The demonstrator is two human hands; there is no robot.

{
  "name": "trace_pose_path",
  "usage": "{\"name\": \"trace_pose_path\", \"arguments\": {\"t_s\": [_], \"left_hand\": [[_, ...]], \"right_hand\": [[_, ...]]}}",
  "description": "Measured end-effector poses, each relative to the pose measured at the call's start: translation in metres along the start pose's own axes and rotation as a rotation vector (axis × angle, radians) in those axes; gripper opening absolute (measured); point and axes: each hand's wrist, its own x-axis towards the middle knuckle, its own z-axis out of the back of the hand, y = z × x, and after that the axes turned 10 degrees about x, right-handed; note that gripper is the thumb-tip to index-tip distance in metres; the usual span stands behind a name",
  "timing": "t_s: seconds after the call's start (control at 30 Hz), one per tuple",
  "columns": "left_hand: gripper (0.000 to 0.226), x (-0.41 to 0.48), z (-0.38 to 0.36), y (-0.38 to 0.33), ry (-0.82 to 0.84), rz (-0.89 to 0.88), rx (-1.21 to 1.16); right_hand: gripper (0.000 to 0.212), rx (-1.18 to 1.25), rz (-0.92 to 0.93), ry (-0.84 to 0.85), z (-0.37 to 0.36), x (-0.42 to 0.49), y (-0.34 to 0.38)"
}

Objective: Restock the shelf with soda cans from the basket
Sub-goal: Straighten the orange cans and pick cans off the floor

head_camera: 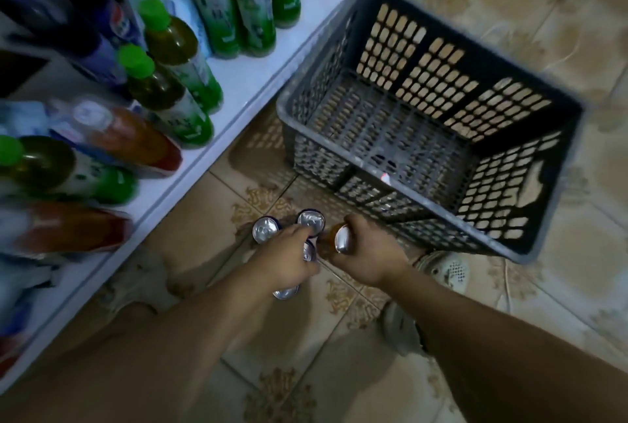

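Cans (266,229) likely heavy, slick; grip sidewalls. My left fingers (299,230) claw rims, right fingers (353,221) wrap orange can (342,240); shelf (251,83) ten o'clock.

Your view is dim and warm-toned; light comes from the upper right, so the basket (503,205) throws a lattice shadow onto the floor tiles (258,157) at its left. The cans (311,218) glint. Along the left edge the bottles (51,164) smear with blur, and the lens bends the frame's edges.
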Motion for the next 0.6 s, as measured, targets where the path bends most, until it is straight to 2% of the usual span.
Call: {"name": "trace_pose_path", "arguments": {"t_s": [0.17, 0.37, 0.5, 0.6], "left_hand": [[0.074, -0.078, 0.054, -0.027, -0.136, -0.091, -0.29], [0.074, -0.204, 0.135, -0.046, -0.386, -0.219, -0.577], [0.073, -0.29, 0.182, -0.048, -0.55, -0.189, -0.631], [0.071, -0.347, 0.213, -0.045, -0.666, -0.185, -0.619]], "right_hand": [[0.081, 0.224, 0.164, -0.076, 0.054, -0.094, 0.068], [0.055, 0.534, 0.464, -0.242, 0.098, -0.199, 0.164], [0.042, 0.678, 0.624, -0.252, 0.115, -0.262, 0.233], [0.055, 0.737, 0.717, -0.202, 0.12, -0.299, 0.283]]}}
